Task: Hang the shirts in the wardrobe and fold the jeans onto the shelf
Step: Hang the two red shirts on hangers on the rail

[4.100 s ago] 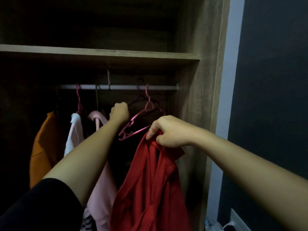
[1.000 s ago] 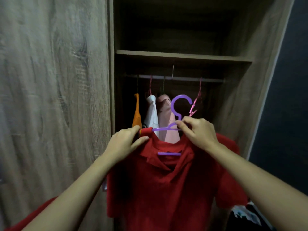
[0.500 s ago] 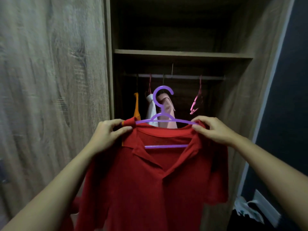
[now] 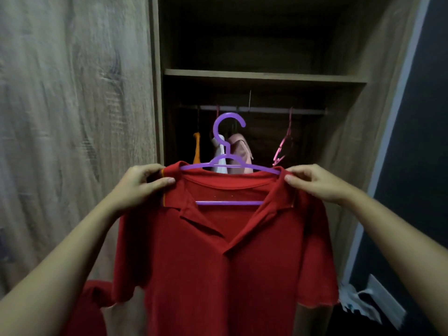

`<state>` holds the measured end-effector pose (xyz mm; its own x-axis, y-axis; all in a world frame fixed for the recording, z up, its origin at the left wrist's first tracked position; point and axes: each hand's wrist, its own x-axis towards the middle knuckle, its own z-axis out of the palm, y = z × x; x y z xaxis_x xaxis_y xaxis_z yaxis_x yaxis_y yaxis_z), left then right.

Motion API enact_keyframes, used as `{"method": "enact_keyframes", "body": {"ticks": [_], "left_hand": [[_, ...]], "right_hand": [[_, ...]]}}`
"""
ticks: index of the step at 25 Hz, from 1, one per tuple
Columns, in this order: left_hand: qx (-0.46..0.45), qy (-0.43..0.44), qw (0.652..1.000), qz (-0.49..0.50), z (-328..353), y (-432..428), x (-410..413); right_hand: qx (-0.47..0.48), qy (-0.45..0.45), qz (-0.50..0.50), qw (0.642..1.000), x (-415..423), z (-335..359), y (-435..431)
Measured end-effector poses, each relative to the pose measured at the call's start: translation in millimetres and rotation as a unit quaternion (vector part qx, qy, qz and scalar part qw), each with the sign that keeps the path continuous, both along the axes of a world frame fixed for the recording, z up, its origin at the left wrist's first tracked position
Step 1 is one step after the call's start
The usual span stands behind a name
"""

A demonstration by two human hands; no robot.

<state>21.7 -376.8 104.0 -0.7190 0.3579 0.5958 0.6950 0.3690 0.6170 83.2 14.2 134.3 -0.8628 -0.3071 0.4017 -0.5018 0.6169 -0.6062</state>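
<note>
- Left grip [image 4: 143,185] pinches 1 shoulder of the red shirt [image 4: 225,263], thumb on the front and fingers curled behind. The right grip [image 4: 315,183] pinches the other shoulder the same way, so both are clamped on cloth.
- Between the 2 grips, the purple hanger [image 4: 229,203] sits inside the collar. Its hook stands upright above them and its lower bar shows in the open neck.
- Below both grips the shirt hangs free in front of the open wardrobe. It is not on the rail [image 4: 266,109], which lies beyond and above them.
- I judge the shirt light, soft and limp. It keeps no shape of its own and could slide off the smooth plastic arms if the hanger tilts.
- By its look the hanger is thin, stiff and light, so it gives the only firm hold.
- For hooking, 1 grip would likely do better on the hanger's neck just under the hook, midway between the present holds, with the other steadying a shoulder.
- Beyond the right grip, the rail looks free between the pink garment [image 4: 238,146] and the empty pink hanger [image 4: 282,151].
</note>
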Motion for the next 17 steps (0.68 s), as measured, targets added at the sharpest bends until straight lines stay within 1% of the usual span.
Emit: {"method": "enact_keyframes", "body": {"ticks": [2,4,7,8,9,11,13,14,15,17], "left_hand": [[-0.012,-0.01,1.0,-0.001,2,2,5],[-0.048,-0.052,0.997,-0.026,15,6,19],[-0.155,-0.151,0.97,-0.11,39,22,48],[-0.173,-0.17,0.961,-0.132,43,31,56],[-0.168,-0.185,0.957,-0.151,45,42,64],[-0.116,-0.187,0.963,-0.157,43,65,73],[-0.04,-0.187,0.974,-0.122,40,92,76],[-0.012,-0.189,0.978,-0.089,37,108,74],[-0.005,-0.185,0.982,-0.043,33,126,72],[-0.03,-0.164,0.985,0.047,24,165,68]], "right_hand": [[0.02,0.011,-0.023,0.999,-6,-6,2],[0.0,0.054,-0.061,0.997,-10,-14,4],[-0.034,0.071,-0.084,0.993,-12,-20,8],[-0.039,0.072,-0.091,0.992,-14,-21,10],[-0.037,0.076,-0.098,0.992,-17,-20,12],[-0.023,0.086,-0.122,0.989,-25,-18,15],[0.019,0.1,-0.162,0.982,-41,-16,24],[0.031,0.091,-0.192,0.977,-50,-14,30],[0.027,0.069,-0.223,0.972,-57,-11,35],[0.0,0.038,-0.289,0.957,-73,-6,45]]}}
